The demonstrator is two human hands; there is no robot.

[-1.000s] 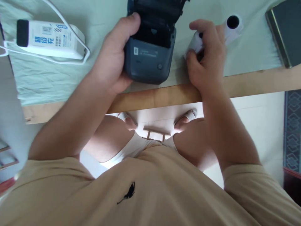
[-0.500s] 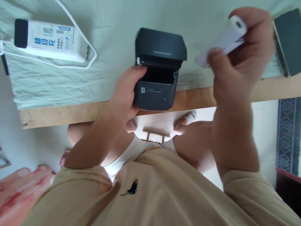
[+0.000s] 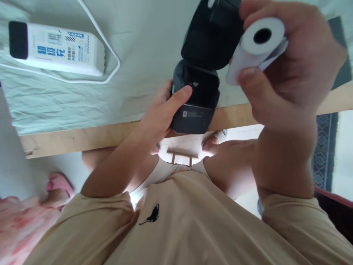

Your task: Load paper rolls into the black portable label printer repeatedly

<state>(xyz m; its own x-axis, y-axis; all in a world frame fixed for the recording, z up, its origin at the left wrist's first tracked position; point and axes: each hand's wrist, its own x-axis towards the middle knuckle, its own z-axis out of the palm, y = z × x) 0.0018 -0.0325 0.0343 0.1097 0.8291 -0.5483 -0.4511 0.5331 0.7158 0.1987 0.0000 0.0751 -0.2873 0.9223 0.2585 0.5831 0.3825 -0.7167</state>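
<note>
A small black thermal printer (image 3: 193, 119) is gripped by my left hand (image 3: 165, 110) at the table's near edge. My left thumb lies over the rim of its paper compartment. The printer's lid (image 3: 211, 36) is swung wide back, with its dark inner side showing. My right hand (image 3: 289, 70) is closed around a white paper roll (image 3: 257, 46), thumb along its side. The roll is tilted with its hollow core toward me, and a loose paper end sticks out beside it. It is held to the right of the lid, outside the compartment.
A white power strip (image 3: 64, 49) with a black end and blue print lies on the green cloth (image 3: 132, 48) at left, its white cable (image 3: 102, 33) looping around it. A dark flat object (image 3: 343, 55) lies behind my right hand. The wooden table edge (image 3: 79, 134) runs across. Another person's pink slipper (image 3: 60, 182) is at lower left.
The printer's lid has gone from partly raised to fully back. My left thumb has moved onto the compartment. My right hand has brought the paper roll closer to me, its end turned toward the camera.
</note>
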